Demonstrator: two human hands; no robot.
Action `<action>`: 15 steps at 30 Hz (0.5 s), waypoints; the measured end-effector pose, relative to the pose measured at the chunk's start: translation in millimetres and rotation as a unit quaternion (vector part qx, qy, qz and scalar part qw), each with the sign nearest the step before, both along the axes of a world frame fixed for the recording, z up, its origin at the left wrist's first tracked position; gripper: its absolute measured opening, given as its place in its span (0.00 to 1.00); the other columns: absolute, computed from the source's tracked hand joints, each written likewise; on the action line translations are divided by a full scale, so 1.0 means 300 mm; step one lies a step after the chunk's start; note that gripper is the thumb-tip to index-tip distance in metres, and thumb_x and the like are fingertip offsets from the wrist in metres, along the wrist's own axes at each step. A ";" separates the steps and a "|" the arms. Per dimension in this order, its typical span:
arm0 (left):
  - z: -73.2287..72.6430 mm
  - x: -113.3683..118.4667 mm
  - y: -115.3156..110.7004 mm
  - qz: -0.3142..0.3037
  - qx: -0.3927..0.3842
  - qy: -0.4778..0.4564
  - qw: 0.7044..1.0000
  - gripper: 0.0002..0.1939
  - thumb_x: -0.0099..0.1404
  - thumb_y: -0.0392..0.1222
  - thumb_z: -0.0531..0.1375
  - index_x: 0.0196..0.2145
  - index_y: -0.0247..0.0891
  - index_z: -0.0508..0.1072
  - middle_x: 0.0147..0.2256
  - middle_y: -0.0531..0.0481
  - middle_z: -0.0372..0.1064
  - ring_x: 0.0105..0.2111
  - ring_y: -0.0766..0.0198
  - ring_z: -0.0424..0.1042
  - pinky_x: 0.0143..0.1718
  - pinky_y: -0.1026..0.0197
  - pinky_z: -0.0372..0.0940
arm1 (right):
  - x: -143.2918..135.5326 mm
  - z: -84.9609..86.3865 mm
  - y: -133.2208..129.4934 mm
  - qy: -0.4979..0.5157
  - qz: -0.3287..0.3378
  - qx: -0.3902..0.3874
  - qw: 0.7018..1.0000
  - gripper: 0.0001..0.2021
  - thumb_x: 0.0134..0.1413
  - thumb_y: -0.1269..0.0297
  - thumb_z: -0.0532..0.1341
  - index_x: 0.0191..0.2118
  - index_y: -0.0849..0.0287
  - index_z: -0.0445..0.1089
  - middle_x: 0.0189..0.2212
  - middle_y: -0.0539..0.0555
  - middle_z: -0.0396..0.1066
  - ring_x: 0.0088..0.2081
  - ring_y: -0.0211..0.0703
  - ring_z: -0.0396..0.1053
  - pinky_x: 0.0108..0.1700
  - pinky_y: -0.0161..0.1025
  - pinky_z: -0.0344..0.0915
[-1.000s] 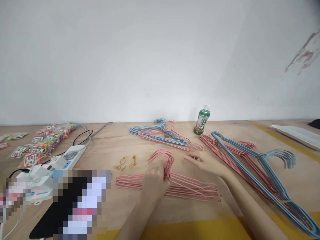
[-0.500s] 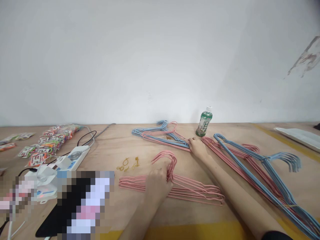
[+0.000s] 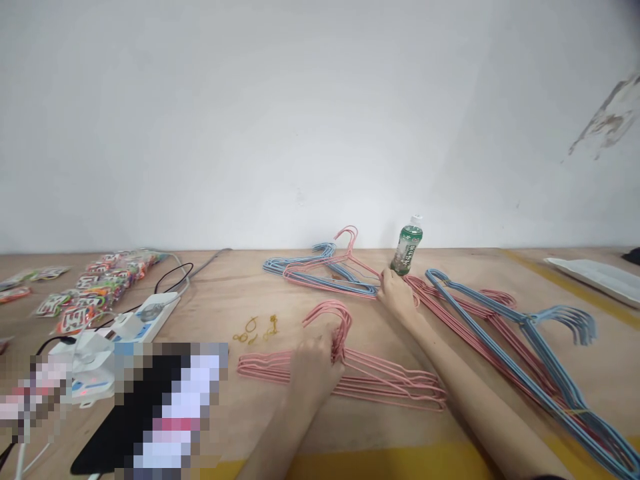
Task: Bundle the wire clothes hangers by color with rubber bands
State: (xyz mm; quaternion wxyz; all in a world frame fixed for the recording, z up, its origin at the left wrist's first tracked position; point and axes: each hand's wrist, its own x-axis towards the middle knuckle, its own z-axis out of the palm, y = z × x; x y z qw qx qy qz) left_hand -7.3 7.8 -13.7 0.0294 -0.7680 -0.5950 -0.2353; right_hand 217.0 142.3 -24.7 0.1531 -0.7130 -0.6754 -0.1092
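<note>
My left hand [image 3: 316, 365] is closed round the necks of a bundle of pink hangers [image 3: 395, 385], whose hooks point up and curve left. Farther back, my right hand [image 3: 395, 293] pinches the right corner of a pink hanger [image 3: 349, 255], its hook raised toward the wall. That hanger lies over blue hangers [image 3: 300, 265] on the table. Several yellow rubber bands [image 3: 251, 325] lie left of the bundle. To the right of my right arm, blue hangers [image 3: 480, 290] rest across more pink hangers [image 3: 467, 327].
A green-labelled bottle [image 3: 407, 248] stands just behind my right hand. At the left are a white power strip [image 3: 163, 308] with cables, small colourful packets [image 3: 117, 275] and a black, partly pixelated object [image 3: 125, 413]. A white tray [image 3: 595, 279] lies at the far right.
My right hand has shifted slightly up and right, and the pink hanger's hook has risen off the blue hangers. My left hand keeps its hold in the same place.
</note>
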 end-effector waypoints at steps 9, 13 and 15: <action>-0.005 -0.003 -0.001 0.004 -0.003 0.001 1.000 0.19 0.49 0.31 0.53 0.40 0.41 0.73 0.27 0.50 0.72 0.29 0.56 0.72 0.27 0.60 0.58 | 0.056 0.002 -0.042 0.086 0.027 0.002 0.996 0.10 0.64 0.63 0.49 0.41 0.56 0.66 0.32 0.56 0.74 0.33 0.45 0.71 0.28 0.35 0.49; -0.010 -0.001 0.003 0.003 -0.001 -0.004 1.000 0.19 0.50 0.31 0.53 0.39 0.41 0.73 0.28 0.49 0.73 0.30 0.56 0.73 0.27 0.60 0.59 | 0.071 -0.018 -0.042 0.132 0.013 0.025 0.991 0.11 0.62 0.64 0.49 0.41 0.57 0.67 0.31 0.57 0.74 0.31 0.46 0.70 0.27 0.35 0.49; -0.010 -0.001 0.002 0.002 0.000 -0.007 1.000 0.19 0.50 0.31 0.53 0.39 0.40 0.73 0.28 0.49 0.73 0.31 0.56 0.73 0.28 0.60 0.60 | 0.073 -0.027 -0.044 0.158 0.021 0.035 0.987 0.11 0.61 0.65 0.49 0.39 0.57 0.68 0.30 0.56 0.74 0.30 0.44 0.69 0.27 0.34 0.51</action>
